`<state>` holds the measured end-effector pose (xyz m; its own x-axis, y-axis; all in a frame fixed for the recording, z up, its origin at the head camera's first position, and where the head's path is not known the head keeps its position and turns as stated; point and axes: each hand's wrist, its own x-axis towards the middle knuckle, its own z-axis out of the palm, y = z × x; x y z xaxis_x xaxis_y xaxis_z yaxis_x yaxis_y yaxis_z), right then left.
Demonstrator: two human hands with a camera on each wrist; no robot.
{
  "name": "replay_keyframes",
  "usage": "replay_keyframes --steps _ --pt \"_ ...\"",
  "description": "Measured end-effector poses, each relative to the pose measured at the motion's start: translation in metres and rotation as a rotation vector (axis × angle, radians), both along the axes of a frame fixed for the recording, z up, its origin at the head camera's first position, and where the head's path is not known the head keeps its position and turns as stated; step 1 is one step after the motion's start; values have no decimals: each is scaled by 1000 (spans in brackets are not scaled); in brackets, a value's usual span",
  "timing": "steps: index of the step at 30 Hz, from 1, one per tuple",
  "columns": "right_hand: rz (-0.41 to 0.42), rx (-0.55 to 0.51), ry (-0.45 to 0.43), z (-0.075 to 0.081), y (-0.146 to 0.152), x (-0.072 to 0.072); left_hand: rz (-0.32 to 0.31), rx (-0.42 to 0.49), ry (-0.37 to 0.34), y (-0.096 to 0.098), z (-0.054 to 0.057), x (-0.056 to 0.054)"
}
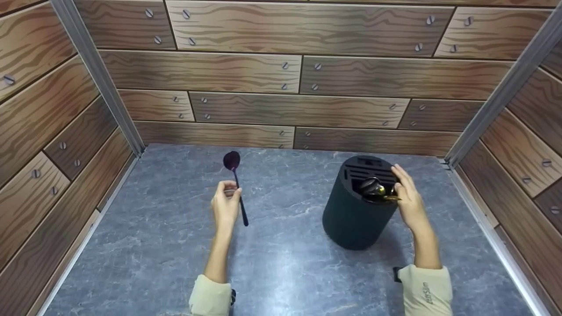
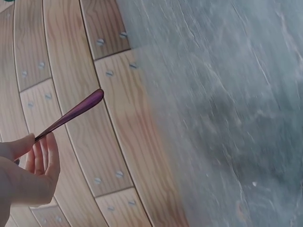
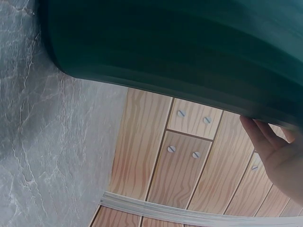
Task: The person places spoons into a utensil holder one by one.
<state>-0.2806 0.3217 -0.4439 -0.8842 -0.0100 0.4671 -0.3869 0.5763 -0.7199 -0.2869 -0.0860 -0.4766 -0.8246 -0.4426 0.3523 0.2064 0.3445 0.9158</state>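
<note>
My left hand (image 1: 226, 205) pinches the thin handle of a dark purple spoon (image 1: 232, 160) between thumb and fingers. In the head view its bowl points to the back and its handle end toward me; the left wrist view shows the flattened purple handle end (image 2: 85, 105) past the fingertips. On the right stands a dark green utensil holder (image 1: 358, 221) with a black slotted top. My right hand (image 1: 409, 199) rests against its right side near the rim, fingers along the edge. Inside the open compartment lie dark and gold utensils (image 1: 373, 188), partly hidden by the rim.
The grey marbled tabletop (image 1: 281, 263) lies under everything. Wood-patterned panels (image 1: 246, 107) wall in the back and both sides, with metal strips (image 1: 487, 103) along the corners. The holder stands a little in from the right wall.
</note>
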Motion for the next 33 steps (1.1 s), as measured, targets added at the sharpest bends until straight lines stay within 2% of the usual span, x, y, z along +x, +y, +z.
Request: replay_keyframes --steps 11,18,19,25,26,33 --pt "-1 8 -13 0 -1 0 -121 87 96 23 6 1" --pt "-6 13 -2 1 0 0 -203 145 162 43 18 4" --pt "-4 13 -1 1 0 0 -217 144 173 47 24 7" --pt "4 -1 -9 27 -21 19 -296 138 239 66 56 24" --pt "7 -6 -6 30 -24 22 -306 138 250 69 59 24" --pt "-7 2 -12 5 -3 3 -400 170 295 90 82 34"
